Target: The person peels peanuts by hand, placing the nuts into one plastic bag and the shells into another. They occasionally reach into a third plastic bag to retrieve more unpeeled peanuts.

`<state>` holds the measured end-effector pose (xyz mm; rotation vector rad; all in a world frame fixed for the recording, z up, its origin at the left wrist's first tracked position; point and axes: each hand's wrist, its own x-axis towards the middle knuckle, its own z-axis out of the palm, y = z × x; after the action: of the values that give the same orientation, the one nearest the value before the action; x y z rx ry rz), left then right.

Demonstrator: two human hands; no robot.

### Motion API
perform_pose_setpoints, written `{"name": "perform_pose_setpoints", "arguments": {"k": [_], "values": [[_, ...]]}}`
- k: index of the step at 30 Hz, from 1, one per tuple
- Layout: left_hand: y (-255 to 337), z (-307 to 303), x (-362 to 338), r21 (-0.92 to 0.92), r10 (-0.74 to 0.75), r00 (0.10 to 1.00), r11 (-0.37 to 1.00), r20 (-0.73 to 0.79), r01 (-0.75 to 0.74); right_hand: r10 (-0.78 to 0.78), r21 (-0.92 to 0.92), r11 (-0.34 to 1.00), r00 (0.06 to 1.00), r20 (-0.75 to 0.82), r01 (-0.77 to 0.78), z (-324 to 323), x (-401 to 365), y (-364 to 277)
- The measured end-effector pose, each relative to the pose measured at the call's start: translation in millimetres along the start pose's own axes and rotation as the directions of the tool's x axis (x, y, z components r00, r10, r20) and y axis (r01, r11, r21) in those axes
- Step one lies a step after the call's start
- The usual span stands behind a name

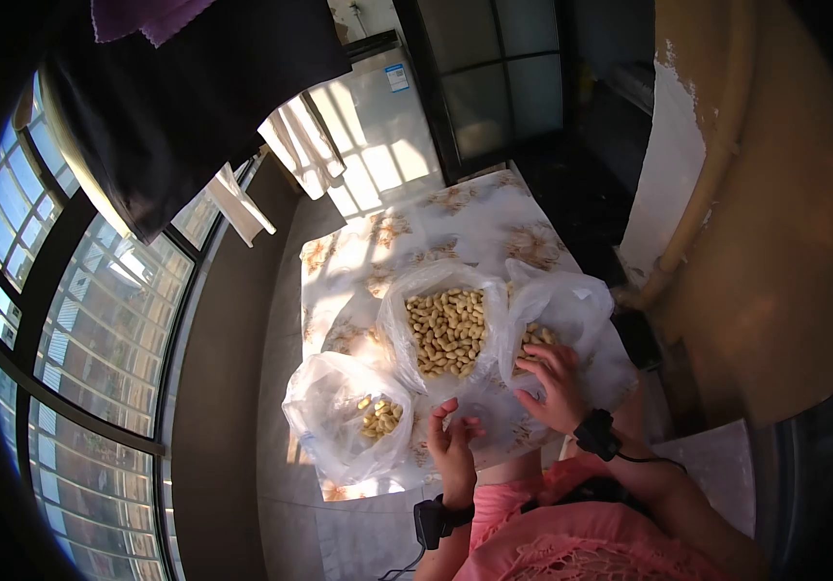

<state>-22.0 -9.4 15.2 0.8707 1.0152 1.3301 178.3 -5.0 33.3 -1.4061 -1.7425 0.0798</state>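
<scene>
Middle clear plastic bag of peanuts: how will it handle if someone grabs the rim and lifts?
The thin, clear plastic bag looks floppy: its rim is crumpled and slumps outward, so it would likely sag and change shape. The tan unshelled peanuts fill much of it, so weight should pull low. Its open mouth suggests some could spill if lifted by one side.

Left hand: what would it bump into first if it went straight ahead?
Probably the near side of the middle bag of peanuts, though the left hand may be higher than it looks.
</scene>
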Motion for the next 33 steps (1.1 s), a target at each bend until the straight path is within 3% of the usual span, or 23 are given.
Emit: {"name": "perform_pose_setpoints", "arguments": {"k": [3,5,9,11,13,15,17,19,25,31,33], "values": [[-2.0,-0.4,-4.0,0.007,0.005,0.999,1.000,0.044,-0.006,-0.015,0.044,0.999,0.999,-0.029,0.017,-1.4,0.0,-10.4],[6.6,7.6,-2.4,0.038,0.022,0.986,0.999,0.164,-0.029,-0.137,-0.011,0.991,0.991,-0.010,0.137,-2.7,-1.2,-12.3],[7.8,3.9,5.3,-0.037,0.025,0.997,0.999,0.073,-0.023,-0.149,0.066,0.987,0.989,-0.015,0.150,5.2,-18.4,-12.4],[11.3,0.3,1.1,-0.051,0.013,0.999,0.999,0.039,-0.011,-0.180,0.188,0.967,0.983,0.033,0.171,0.9,-23.9,-24.7],[14.7,-5.1,-6.4,-0.098,-0.037,0.995,0.994,0.096,0.046,-0.188,0.236,0.959,0.976,0.107,0.159,5.0,-38.5,-24.7],[7.8,-16.5,-21.2,-0.078,-0.089,0.988,0.992,0.126,0.100,-0.106,0.304,0.952,0.976,0.189,0.045,5.6,-48.4,-29.1],[4.4,-25.5,-39.5,0.004,-0.249,0.921,0.966,0.300,0.260,-0.062,0.344,0.939,0.971,0.232,-0.022,5.7,-51.8,-28.0],[-4.6,-32.1,-55.2,0.062,-0.338,0.880,0.939,0.333,0.338,-0.021,0.381,0.921,0.963,0.267,-0.086,7.5,-50.0,-26.3],[-14.4,-39.9,-69.8,0.094,-0.362,0.866,0.932,0.345,0.351,0.013,0.384,0.916,0.969,0.247,-0.111,15.4,-39.8,-25.9],[4.4,-21.0,-45.8,-0.144,-0.248,0.922,0.943,0.296,0.300,-0.006,0.403,0.912,0.980,0.198,-0.076,17.7,-35.4,-30.0],[12.9,-9.9,-37.8,-0.320,-0.243,0.941,0.895,0.234,0.311,-0.011,0.397,0.916,0.985,0.171,-0.058,14.5,-31.9,-34.8]]}}
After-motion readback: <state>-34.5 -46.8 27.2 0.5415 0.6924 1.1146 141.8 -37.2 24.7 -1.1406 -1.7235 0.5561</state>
